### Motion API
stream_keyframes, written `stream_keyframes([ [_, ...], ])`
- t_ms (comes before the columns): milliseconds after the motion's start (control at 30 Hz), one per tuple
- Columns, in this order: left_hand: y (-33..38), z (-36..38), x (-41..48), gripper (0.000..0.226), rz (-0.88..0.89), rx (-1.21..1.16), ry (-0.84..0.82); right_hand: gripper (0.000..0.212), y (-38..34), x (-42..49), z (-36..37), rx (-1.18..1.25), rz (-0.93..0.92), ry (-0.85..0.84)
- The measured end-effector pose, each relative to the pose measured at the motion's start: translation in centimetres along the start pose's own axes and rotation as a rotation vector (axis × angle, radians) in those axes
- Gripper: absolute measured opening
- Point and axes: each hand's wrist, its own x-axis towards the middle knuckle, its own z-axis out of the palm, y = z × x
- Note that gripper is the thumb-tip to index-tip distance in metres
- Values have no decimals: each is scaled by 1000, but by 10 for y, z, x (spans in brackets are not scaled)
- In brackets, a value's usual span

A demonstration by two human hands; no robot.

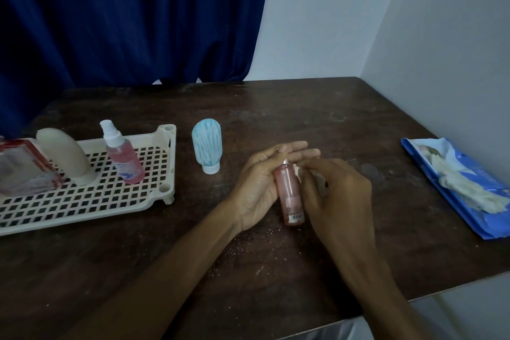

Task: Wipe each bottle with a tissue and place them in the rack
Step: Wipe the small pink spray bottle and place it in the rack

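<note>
Forearms: both are reaching in from the near edge, meeting over the middle of the dark counter (pixel 278 107).
Left hand (pixel 258 188): it is lying palm-up to the right with its fingers (pixel 296 146) stretched straight, released rather than wrapped, and the pink bottle (pixel 289 196) is leaning against the palm.
Right hand (pixel 343 199): its fingers are curling in and pinching a small tissue (pixel 297 172) against the upper side of the pink bottle, just below the cap.
Pink bottle: it is sitting between the two hands, cap pointing far, base pointing near; whether the base is touching the counter cannot be told.
Rack (pixel 165 165): it is standing at the left, well apart from the hands, and is already carrying a pink spray bottle (pixel 124 159), a cream tube (pixel 67 159) and a clear container (pixel 22 174) with red edges at its left end.
Blue tube (pixel 206 143): it is waiting cap-down on the counter, just right of the rack and outside it.
Tissue pack (pixel 455 188): it is lying open at the right edge with white sheets spilling out.
Progress: judging by this layout, three items are looking finished, one is being wiped, and the blue tube is remaining to be wiped; both are yet to go into the rack.
</note>
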Motion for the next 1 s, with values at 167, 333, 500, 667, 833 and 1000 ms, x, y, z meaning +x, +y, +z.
stream_keyframes([
  [167,0,-4,2,43,-15,-31,9,13,-2,-17,-10,275,248,-1],
  [333,-1,-3,1,40,-10,-72,49,13,0,-31,-7,225,183,-36],
  [500,-5,3,1,26,88,6,147,17,-10,-36,-1,172,43,1],
  [667,-5,3,2,28,123,64,177,18,-14,-47,-1,172,13,-19],
  [833,-4,3,1,28,110,73,132,13,-14,-32,4,108,-25,-10],
  [1000,-3,5,-3,29,78,33,109,12,-20,-12,13,66,-84,34],
])
